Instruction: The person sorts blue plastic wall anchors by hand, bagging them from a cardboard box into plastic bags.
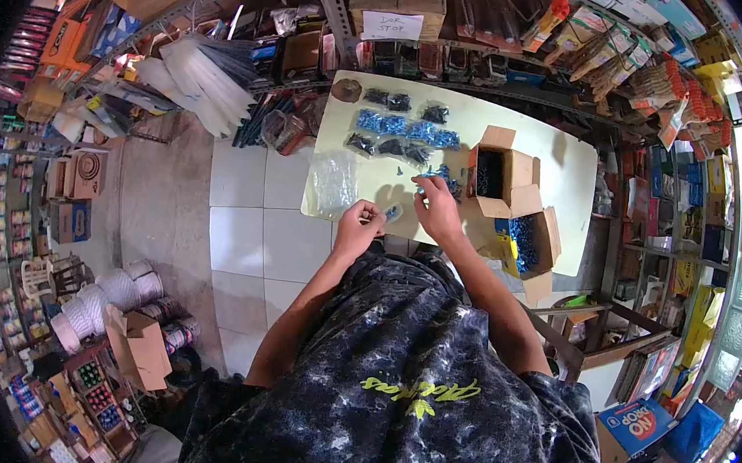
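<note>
My left hand (pixel 359 230) is closed on the edge of a small clear plastic bag (pixel 395 212) with a few small blue pieces in it. To its right, my right hand (pixel 436 207) is held with its fingers bent together over the table, beside a loose pile of small blue pieces (pixel 453 182). Whatever those fingers hold is too small to make out. Flat empty clear bags (pixel 334 184) lie in a stack left of my hands. Farther back are filled packets of blue pieces (pixel 406 129) between rows of packets of black pieces (pixel 389 147).
On the pale table (pixel 521 128), an open carton of black pieces (pixel 489 173) stands at the right, with an open carton of blue pieces (pixel 524 243) nearer me. A brown tape roll (pixel 346 90) sits at the far left corner. Loaded shelves (pixel 489 88) surround the table.
</note>
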Motion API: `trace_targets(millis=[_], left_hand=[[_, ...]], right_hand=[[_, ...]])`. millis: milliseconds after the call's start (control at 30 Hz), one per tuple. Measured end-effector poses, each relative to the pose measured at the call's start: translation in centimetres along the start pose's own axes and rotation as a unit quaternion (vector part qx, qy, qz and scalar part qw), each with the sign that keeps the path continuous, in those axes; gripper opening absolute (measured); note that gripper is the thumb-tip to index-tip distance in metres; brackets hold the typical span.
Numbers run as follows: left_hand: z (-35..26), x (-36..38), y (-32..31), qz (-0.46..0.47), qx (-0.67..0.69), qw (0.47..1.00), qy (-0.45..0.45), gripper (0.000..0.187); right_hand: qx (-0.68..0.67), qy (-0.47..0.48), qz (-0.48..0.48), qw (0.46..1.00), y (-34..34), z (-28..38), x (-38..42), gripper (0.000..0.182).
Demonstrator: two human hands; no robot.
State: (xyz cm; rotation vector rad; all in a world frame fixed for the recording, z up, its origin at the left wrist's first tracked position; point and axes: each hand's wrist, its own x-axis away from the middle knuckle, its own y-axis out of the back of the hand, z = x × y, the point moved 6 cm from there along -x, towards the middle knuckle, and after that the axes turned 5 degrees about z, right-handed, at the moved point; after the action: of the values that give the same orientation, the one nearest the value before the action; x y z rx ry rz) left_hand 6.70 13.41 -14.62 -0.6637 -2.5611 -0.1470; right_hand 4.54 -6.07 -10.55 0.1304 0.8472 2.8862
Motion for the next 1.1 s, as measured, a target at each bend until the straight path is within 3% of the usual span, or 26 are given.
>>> trace_targets(millis=[133,267,333,567,633,733,800,967,1033,1100], left_hand=[[0.0,0.4,0.8,-0.040,0.028,0.999,-0.018,0.012],[0.1,0.7,1.5,-0.040,0.020,0.999,-0.008,0.014],[0.1,0.9,1.9,-0.034,0.018,0.999,0.000,0.016],[0.1,0.6,2.3,-0.049,0.035,0.998,0.007,0.012],[0.0,0.3,2.2,-0.043,0.029,0.999,0.008,0.011],[-0.1,-0.3,2.0,-0.038,0.039,0.998,0.012,0.012],[-0.3,-0.8,1.7,0.002,-0.016,1.000,0.007,0.009],[-0.5,-1.5,0.8,0.030,-0.005,0.999,0.013,0.009],[-0.5,-1.6,0.8,0.033,0.002,0.999,0.010,0.010],[-0.5,-1.5,0.8,0.014,0.017,1.000,0.008,0.011]], right_hand=[[0.089,0.059,0.061,0.992,-2.5,-0.7,-2.9,0.037],[0.170,0.090,0.058,0.980,-4.7,-0.7,-4.6,0.037],[0.292,0.048,0.147,0.944,-6.1,-2.1,-5.0,0.032],[0.218,0.029,0.110,0.969,-5.1,-2.6,-3.9,0.025],[0.029,-0.008,0.086,0.996,-3.1,0.0,-3.1,0.024],[-0.035,0.051,0.032,0.998,-1.4,3.2,-1.5,0.027],[-0.038,0.072,0.032,0.996,-0.7,5.1,-0.4,0.029],[-0.016,0.095,0.048,0.994,0.0,6.2,1.2,0.035],[-0.024,0.072,0.029,0.997,0.4,5.4,1.5,0.037],[-0.014,-0.023,-0.035,0.999,1.1,2.0,1.9,0.037]])
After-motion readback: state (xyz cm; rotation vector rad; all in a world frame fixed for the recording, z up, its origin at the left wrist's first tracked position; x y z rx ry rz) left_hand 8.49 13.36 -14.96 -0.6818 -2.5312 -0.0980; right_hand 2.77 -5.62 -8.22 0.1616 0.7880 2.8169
